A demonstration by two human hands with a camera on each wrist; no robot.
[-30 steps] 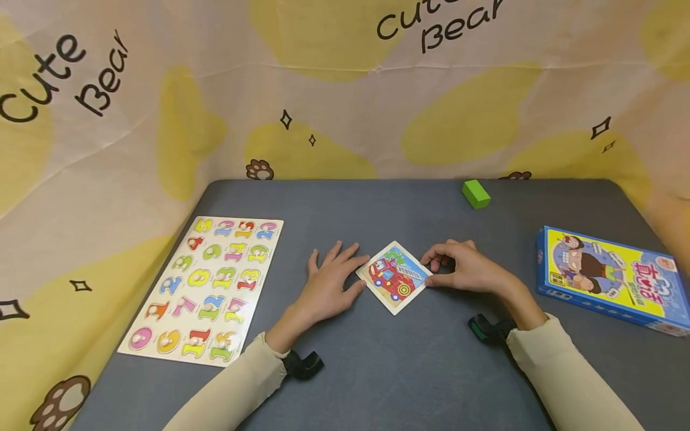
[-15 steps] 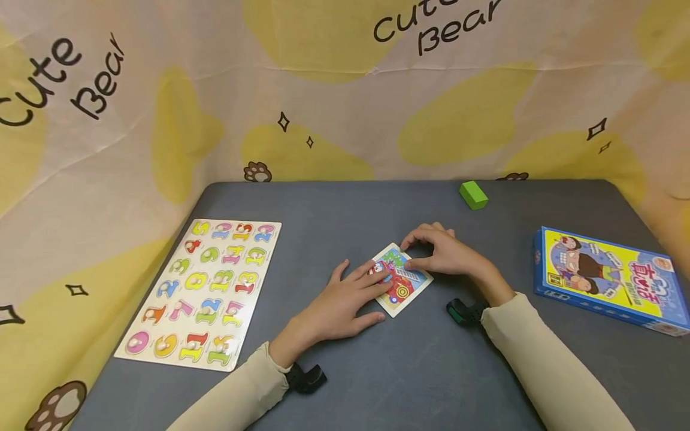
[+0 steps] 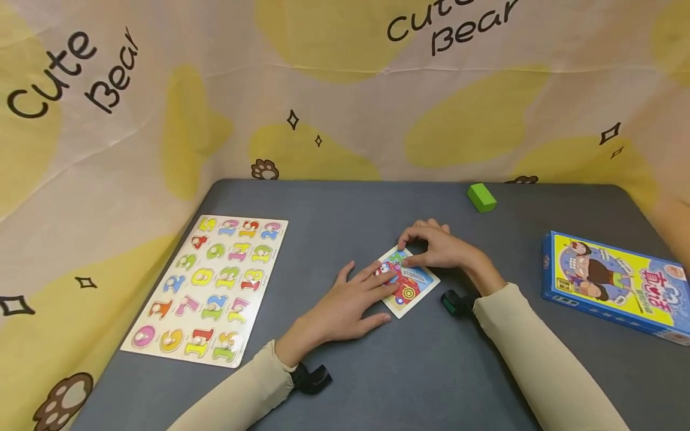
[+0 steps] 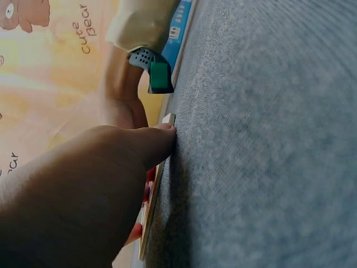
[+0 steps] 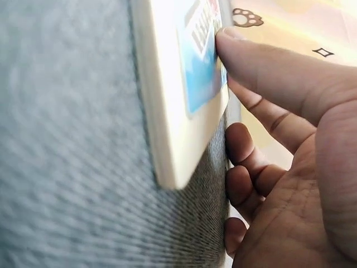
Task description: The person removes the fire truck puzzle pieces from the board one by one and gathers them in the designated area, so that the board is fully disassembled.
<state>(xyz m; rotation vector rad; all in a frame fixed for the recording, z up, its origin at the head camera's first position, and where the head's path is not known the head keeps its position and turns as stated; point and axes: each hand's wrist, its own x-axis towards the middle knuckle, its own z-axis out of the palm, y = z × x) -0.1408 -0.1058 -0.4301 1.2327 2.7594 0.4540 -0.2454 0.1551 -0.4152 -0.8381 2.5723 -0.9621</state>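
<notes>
Right of the number board [image 3: 200, 292] on the desk [image 3: 345, 206] lies the truck tile [image 3: 408, 292], left hand [image 3: 345, 306] spread across it, right hand [image 3: 438, 246] pinching its far corner. An uneven push between them could, I'd say, make it skid.

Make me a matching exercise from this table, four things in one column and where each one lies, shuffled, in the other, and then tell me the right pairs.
Things:
1. Number board
2. Green block
3. Fire truck tile
4. Blue and yellow box

Places on the table, left and right as the person sees it:
A. Near the far edge
B. Near the right edge
C. Around the middle, partly covered
D. Near the left edge

Right pairs: 1-D, 2-A, 3-C, 4-B
</notes>
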